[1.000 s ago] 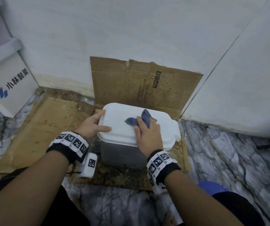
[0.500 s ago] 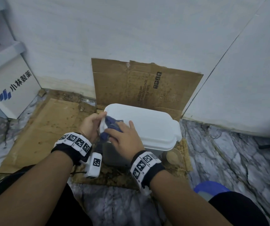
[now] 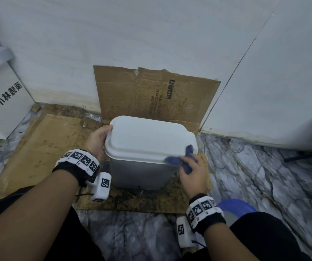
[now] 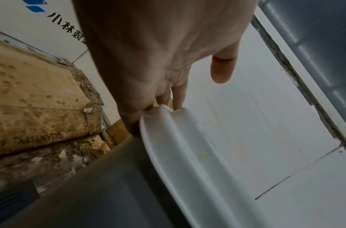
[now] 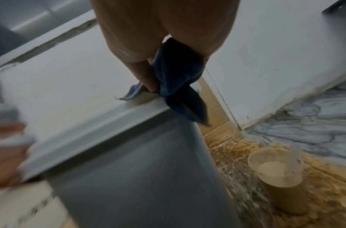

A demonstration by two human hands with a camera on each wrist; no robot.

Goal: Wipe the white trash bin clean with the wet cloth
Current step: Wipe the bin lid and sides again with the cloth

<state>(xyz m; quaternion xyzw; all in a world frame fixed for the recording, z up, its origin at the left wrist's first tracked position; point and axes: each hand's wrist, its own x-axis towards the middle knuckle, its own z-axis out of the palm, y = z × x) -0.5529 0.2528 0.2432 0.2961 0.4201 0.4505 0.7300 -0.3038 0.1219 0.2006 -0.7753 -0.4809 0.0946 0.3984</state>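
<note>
The left hand (image 3: pixel 97 141) covers the trash bin (image 3: pixel 142 172)'s edge beneath its fingers. The right hand (image 3: pixel 192 172) hides most of the cloth (image 3: pixel 181 159). Right of that hand, a blurred cup (image 5: pixel 279 179) holds perhaps pale liquid.

bin lid (image 3: pixel 147 140): plain white
bin body (image 3: pixel 140 174): grey
cloth (image 3: pixel 186 161): dark blue, at the right fingers (image 5: pixel 147 77)
cardboard (image 3: pixel 44 140): brown, dark-stained
floor (image 3: pixel 264 176): grey-veined marble
wristbands (image 3: pixel 79 160): black-and-white square markers
cup (image 5: pixel 279 179): beige
</note>
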